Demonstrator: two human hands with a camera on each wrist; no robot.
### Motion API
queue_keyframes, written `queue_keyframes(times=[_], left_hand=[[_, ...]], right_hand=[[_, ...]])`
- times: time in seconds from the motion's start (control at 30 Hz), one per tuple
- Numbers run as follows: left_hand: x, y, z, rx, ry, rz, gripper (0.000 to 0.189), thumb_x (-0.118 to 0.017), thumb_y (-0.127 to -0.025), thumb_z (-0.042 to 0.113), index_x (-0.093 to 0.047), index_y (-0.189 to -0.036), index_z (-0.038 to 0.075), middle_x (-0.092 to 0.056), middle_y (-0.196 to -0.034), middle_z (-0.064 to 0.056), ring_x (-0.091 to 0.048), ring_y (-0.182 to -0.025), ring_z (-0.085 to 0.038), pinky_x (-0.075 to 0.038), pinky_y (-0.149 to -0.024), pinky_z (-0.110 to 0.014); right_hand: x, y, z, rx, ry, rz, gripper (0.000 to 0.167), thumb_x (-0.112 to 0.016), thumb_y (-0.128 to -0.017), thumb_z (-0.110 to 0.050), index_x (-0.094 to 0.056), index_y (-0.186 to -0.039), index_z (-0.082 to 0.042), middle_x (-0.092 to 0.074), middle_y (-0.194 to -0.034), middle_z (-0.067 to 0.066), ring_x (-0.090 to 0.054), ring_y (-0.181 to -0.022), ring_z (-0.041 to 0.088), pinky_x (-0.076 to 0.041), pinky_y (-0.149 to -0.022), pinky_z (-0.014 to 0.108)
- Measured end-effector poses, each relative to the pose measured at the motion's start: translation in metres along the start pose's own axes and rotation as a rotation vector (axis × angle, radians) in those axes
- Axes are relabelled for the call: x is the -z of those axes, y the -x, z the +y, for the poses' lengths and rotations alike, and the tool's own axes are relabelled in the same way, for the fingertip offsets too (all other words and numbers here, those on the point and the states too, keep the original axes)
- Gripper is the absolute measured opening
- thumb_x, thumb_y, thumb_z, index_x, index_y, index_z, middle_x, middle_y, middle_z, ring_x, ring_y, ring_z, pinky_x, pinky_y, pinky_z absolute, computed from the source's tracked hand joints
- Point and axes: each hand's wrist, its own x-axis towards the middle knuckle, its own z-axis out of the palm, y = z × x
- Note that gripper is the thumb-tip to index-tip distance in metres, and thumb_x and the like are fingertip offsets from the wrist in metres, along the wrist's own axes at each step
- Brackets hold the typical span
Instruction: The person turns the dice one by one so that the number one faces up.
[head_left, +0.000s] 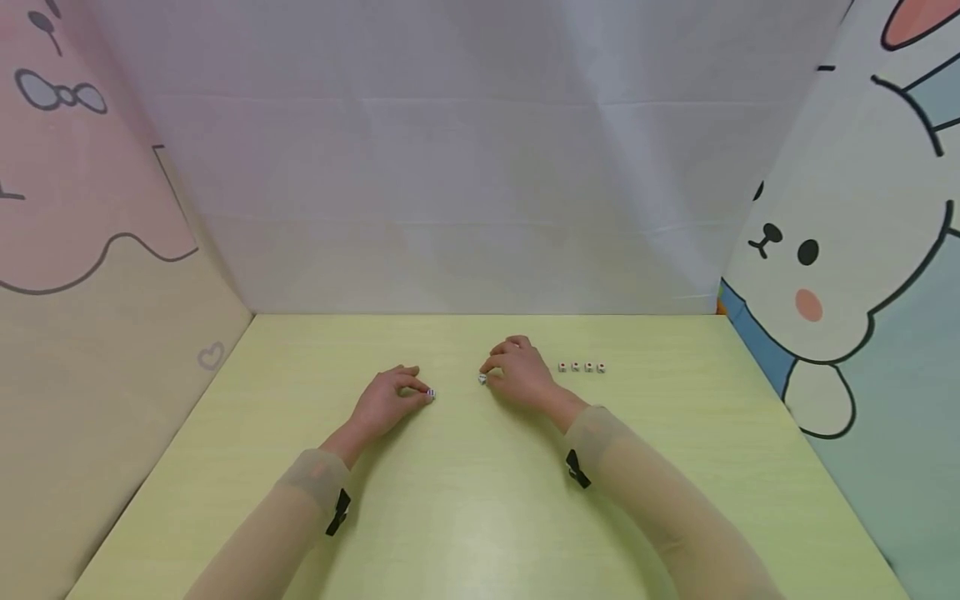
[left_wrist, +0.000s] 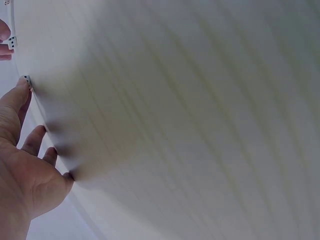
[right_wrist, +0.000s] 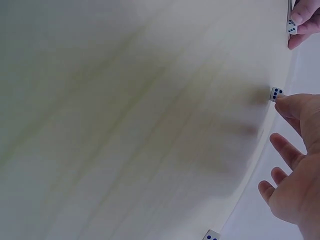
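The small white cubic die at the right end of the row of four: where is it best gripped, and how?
Pinch the small white cubic die by its near and far faces, probably from above, right. It sits flat on the pale yellow table; another white cubic die stands close on its left, nothing on its right.

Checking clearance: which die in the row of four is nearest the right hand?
The leftmost die of the row in the head view. The other three dice stand to its right, each farther from the right hand.
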Motion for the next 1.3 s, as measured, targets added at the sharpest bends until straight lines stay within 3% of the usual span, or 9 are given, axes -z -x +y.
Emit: queue_keyframes(times=[0.8,1.03,1.3], left_hand=[[0.0,0.001,0.0,0.001,0.02,0.001,0.016,-0.076,-0.094,0.026,-0.081,-0.105,0.015,-0.051,-0.152,-0.015,-0.029,-0.15,-0.038,-0.022,-0.12,-0.06],[0.001,0.001,0.0,-0.007,0.01,-0.004,0.016,-0.076,-0.095,0.027,-0.08,-0.104,0.015,-0.051,-0.151,-0.016,-0.03,-0.15,-0.039,-0.022,-0.12,-0.061],[0.001,0.002,0.0,-0.007,0.009,-0.005,0.017,-0.076,-0.095,0.027,-0.081,-0.105,0.015,-0.052,-0.151,-0.016,-0.03,-0.15,-0.039,-0.021,-0.12,-0.06]], right_hand=[[0.0,0.003,-0.001,-0.006,-0.017,0.058,0.015,-0.076,-0.094,-0.032,-0.081,-0.104,-0.023,-0.064,-0.133,0.004,-0.036,-0.141,0.035,-0.034,-0.114,0.056],[0.02,0.009,-0.003,0.025,-0.016,0.115,0.015,-0.076,-0.094,-0.034,-0.08,-0.103,-0.023,-0.063,-0.135,0.003,-0.035,-0.144,0.033,-0.032,-0.116,0.055],[0.054,0.031,-0.003,0.085,-0.04,0.224,0.011,-0.078,-0.093,-0.031,-0.081,-0.099,-0.023,-0.064,-0.132,0.003,-0.036,-0.142,0.033,-0.033,-0.114,0.058]])
